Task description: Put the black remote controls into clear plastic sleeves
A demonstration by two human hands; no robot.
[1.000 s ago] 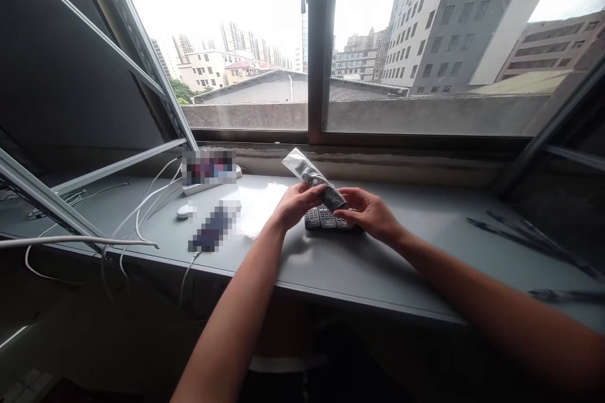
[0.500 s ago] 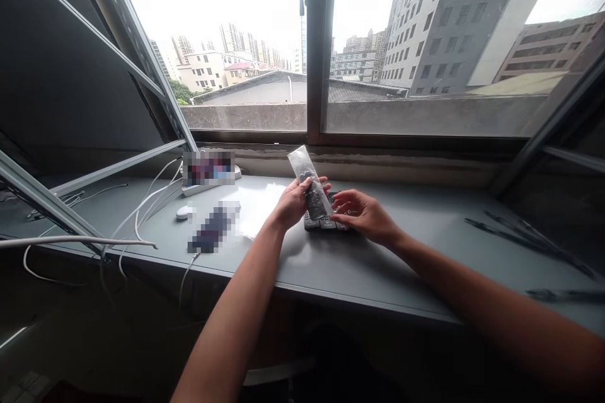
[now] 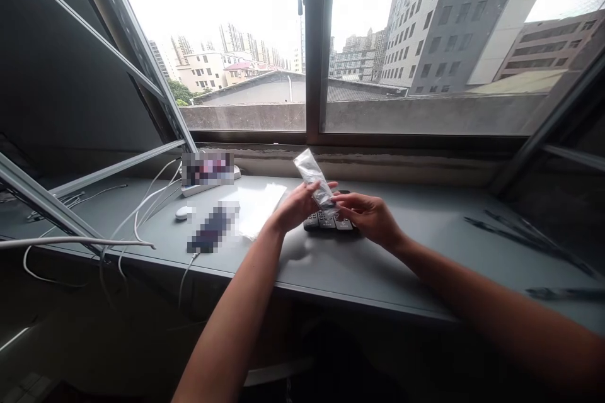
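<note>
The clear plastic sleeve (image 3: 309, 170) is held in the air, between the two hands. Its lower end is pinched by the right hand (image 3: 378, 220), with thumb and fingers nearly closed; its middle is gripped by the left hand (image 3: 295, 208), with the fingers curled around it. The long axis is slanted, from the right fingertips up and leftward, so the nearer end is at the right hand. Because of glare, its content cannot be told. Below, dark remote controls (image 3: 326, 221) are laid side by side on the grey table (image 3: 401, 277). Behind the table, a window frame (image 3: 316, 44) is seen, and beyond it, buildings (image 3: 454, 12).
</note>
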